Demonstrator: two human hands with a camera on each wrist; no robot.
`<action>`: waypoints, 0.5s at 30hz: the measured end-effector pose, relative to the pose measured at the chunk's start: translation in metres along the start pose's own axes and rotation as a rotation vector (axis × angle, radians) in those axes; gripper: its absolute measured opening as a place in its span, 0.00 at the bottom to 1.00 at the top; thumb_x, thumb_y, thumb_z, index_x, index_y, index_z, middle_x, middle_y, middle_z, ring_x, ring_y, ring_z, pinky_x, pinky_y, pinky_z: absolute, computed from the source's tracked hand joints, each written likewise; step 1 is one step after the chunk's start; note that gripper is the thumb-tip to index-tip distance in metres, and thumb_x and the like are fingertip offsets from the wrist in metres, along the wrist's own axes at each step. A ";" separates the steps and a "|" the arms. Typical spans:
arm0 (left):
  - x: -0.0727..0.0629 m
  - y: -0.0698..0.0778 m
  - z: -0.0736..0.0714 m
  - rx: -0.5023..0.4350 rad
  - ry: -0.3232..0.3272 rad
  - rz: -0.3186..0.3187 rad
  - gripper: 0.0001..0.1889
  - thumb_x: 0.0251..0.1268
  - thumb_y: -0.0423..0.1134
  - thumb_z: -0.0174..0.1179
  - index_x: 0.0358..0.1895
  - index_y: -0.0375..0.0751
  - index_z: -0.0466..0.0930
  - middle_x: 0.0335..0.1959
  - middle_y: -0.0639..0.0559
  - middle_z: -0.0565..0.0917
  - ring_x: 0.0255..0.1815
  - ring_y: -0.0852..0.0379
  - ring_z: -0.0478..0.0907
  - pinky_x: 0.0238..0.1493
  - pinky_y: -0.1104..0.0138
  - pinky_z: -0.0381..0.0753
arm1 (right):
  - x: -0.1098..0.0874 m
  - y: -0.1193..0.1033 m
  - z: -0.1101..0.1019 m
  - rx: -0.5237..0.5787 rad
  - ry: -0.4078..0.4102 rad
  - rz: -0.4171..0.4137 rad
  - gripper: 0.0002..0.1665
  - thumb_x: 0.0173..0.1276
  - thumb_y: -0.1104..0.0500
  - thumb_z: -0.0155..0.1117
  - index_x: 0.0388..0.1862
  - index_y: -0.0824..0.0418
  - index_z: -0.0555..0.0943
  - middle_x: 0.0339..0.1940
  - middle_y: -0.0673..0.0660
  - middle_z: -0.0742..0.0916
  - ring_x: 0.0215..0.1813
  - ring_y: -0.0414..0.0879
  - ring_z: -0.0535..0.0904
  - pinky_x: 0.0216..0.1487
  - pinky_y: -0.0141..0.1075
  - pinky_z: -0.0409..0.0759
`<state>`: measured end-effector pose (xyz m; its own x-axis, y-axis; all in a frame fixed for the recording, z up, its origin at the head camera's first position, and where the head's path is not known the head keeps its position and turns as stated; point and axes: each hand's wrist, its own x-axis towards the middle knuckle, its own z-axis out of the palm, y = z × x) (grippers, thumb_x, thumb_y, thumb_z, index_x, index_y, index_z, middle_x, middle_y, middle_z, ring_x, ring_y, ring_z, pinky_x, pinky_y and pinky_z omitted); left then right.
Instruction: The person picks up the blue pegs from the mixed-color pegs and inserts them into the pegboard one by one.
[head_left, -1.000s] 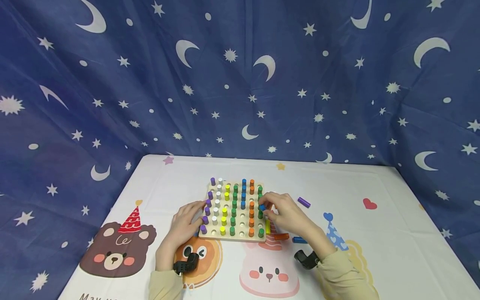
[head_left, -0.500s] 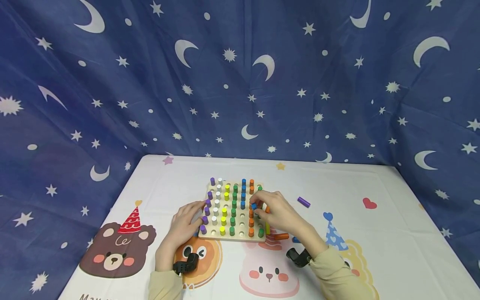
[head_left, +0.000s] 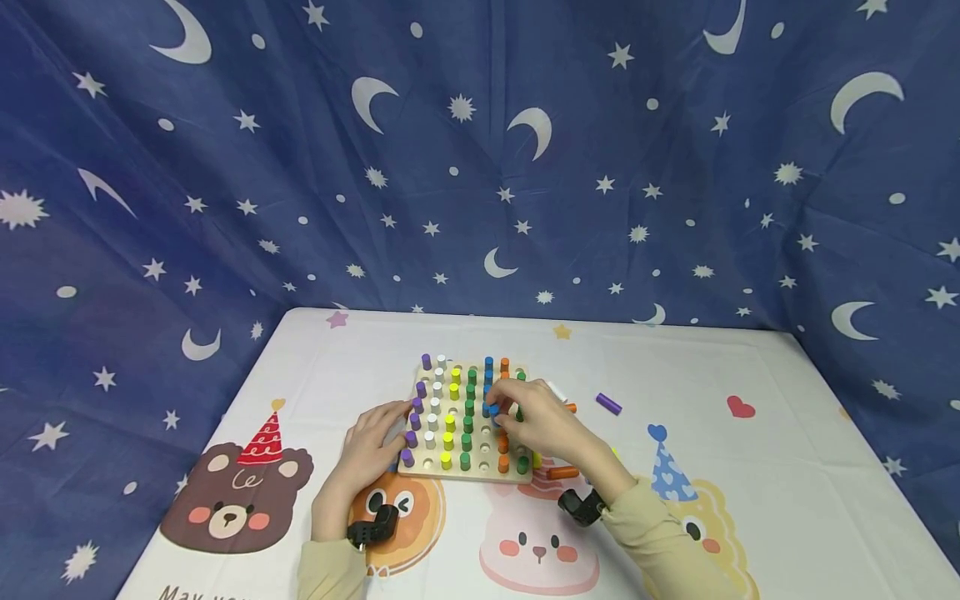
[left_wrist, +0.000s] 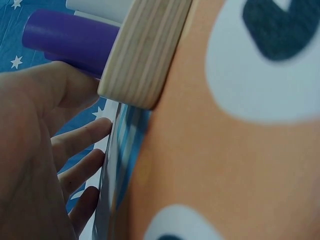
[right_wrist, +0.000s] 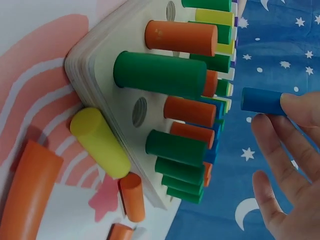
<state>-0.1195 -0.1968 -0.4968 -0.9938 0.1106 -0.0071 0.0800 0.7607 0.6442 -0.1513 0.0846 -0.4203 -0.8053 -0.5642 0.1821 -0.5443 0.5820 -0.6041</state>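
Note:
A wooden peg board [head_left: 465, 477] with columns of purple, white, yellow, green, blue and orange pegs lies on the table. My right hand [head_left: 543, 421] pinches a blue peg [right_wrist: 261, 101] between thumb and fingertips, held over the board near the blue column. In the right wrist view the peg is clear of the standing pegs. My left hand [head_left: 369, 446] rests at the board's left edge beside the purple pegs, fingers relaxed. The left wrist view shows its thumb at the board's corner [left_wrist: 145, 55], just under a purple peg [left_wrist: 70, 40].
Loose pegs lie right of the board: a purple peg [head_left: 608, 404], a white peg [head_left: 557, 392], an orange peg [head_left: 562, 472] and a yellow peg [right_wrist: 100, 142] against the board's side. A dark blue curtain [head_left: 480, 167] with moons and stars hangs behind the table.
My right hand has moved left with the blue peg, from the board's right edge over the green and orange columns to the blue one. The left hand stays in place.

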 end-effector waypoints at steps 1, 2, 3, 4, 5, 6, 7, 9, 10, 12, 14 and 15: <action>0.000 0.000 0.000 -0.002 0.001 0.000 0.26 0.69 0.40 0.51 0.70 0.49 0.66 0.71 0.47 0.68 0.74 0.42 0.54 0.70 0.40 0.49 | 0.001 0.000 0.001 0.005 0.000 0.001 0.11 0.61 0.66 0.65 0.43 0.57 0.81 0.35 0.49 0.88 0.37 0.37 0.81 0.60 0.48 0.71; 0.000 0.001 0.000 -0.003 0.000 0.000 0.26 0.69 0.40 0.51 0.70 0.49 0.66 0.71 0.47 0.68 0.74 0.42 0.54 0.70 0.40 0.49 | 0.001 0.001 0.002 0.007 0.000 0.002 0.12 0.61 0.66 0.65 0.43 0.57 0.81 0.35 0.50 0.88 0.36 0.37 0.81 0.60 0.48 0.72; 0.000 0.001 0.000 -0.002 0.000 0.001 0.26 0.69 0.40 0.51 0.70 0.49 0.66 0.71 0.47 0.68 0.74 0.42 0.54 0.70 0.40 0.49 | 0.002 0.001 0.003 0.004 0.001 0.002 0.12 0.61 0.66 0.66 0.43 0.56 0.81 0.34 0.49 0.88 0.36 0.37 0.81 0.59 0.48 0.72; 0.000 0.001 0.000 -0.003 -0.002 -0.001 0.26 0.69 0.40 0.51 0.70 0.49 0.66 0.71 0.47 0.68 0.74 0.42 0.55 0.71 0.40 0.49 | 0.002 0.002 0.005 0.001 0.001 0.005 0.11 0.61 0.65 0.66 0.43 0.56 0.81 0.33 0.49 0.88 0.36 0.36 0.81 0.59 0.48 0.72; 0.000 0.001 0.000 -0.003 -0.003 -0.002 0.26 0.69 0.40 0.51 0.70 0.50 0.66 0.71 0.47 0.68 0.74 0.42 0.54 0.71 0.40 0.49 | 0.003 0.003 0.006 0.001 -0.001 0.008 0.11 0.61 0.65 0.66 0.43 0.55 0.81 0.33 0.49 0.88 0.35 0.36 0.81 0.58 0.47 0.72; 0.000 0.001 0.000 -0.002 -0.005 -0.001 0.26 0.69 0.40 0.51 0.70 0.50 0.66 0.71 0.47 0.68 0.74 0.42 0.54 0.70 0.40 0.49 | 0.003 0.004 0.007 0.001 0.000 0.006 0.11 0.61 0.65 0.66 0.42 0.55 0.80 0.33 0.49 0.88 0.35 0.36 0.81 0.58 0.47 0.72; 0.000 0.001 -0.001 -0.002 -0.007 -0.003 0.26 0.69 0.41 0.51 0.70 0.50 0.66 0.71 0.47 0.67 0.74 0.42 0.54 0.70 0.40 0.49 | 0.004 0.005 0.009 0.000 -0.002 0.006 0.11 0.61 0.65 0.66 0.42 0.55 0.80 0.32 0.49 0.88 0.35 0.35 0.80 0.56 0.46 0.73; 0.000 0.001 -0.001 0.002 -0.006 -0.002 0.26 0.69 0.41 0.50 0.70 0.50 0.66 0.71 0.47 0.67 0.74 0.42 0.54 0.70 0.39 0.49 | 0.005 0.008 0.011 0.006 -0.003 0.005 0.11 0.61 0.65 0.66 0.42 0.55 0.80 0.32 0.50 0.87 0.35 0.35 0.79 0.53 0.44 0.75; 0.000 0.001 -0.001 0.002 -0.005 -0.003 0.26 0.69 0.40 0.51 0.70 0.50 0.66 0.71 0.47 0.67 0.74 0.42 0.54 0.70 0.39 0.49 | 0.005 0.009 0.013 0.010 -0.004 0.004 0.11 0.61 0.66 0.66 0.42 0.56 0.80 0.32 0.50 0.87 0.34 0.35 0.79 0.50 0.43 0.77; -0.001 0.001 -0.002 0.004 -0.004 0.001 0.26 0.69 0.40 0.51 0.70 0.50 0.66 0.71 0.47 0.67 0.74 0.42 0.54 0.70 0.39 0.49 | 0.006 0.011 0.015 0.017 -0.007 0.004 0.12 0.60 0.67 0.66 0.42 0.57 0.80 0.32 0.50 0.86 0.33 0.36 0.78 0.43 0.37 0.79; -0.001 0.001 -0.002 0.006 -0.003 0.005 0.26 0.69 0.40 0.51 0.70 0.50 0.66 0.71 0.47 0.67 0.74 0.42 0.55 0.70 0.39 0.49 | 0.007 0.013 0.018 0.020 -0.006 0.007 0.12 0.60 0.68 0.65 0.42 0.57 0.80 0.33 0.50 0.86 0.33 0.37 0.77 0.37 0.33 0.80; -0.001 0.001 -0.002 0.005 -0.003 0.006 0.26 0.69 0.40 0.51 0.70 0.50 0.66 0.71 0.47 0.67 0.74 0.42 0.54 0.70 0.39 0.49 | 0.008 0.013 0.019 0.017 -0.006 0.010 0.13 0.59 0.68 0.65 0.42 0.57 0.81 0.33 0.49 0.85 0.33 0.36 0.77 0.37 0.32 0.79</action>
<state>-0.1187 -0.1974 -0.4948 -0.9932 0.1166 -0.0056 0.0860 0.7629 0.6407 -0.1603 0.0766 -0.4417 -0.8091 -0.5622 0.1710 -0.5322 0.5776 -0.6191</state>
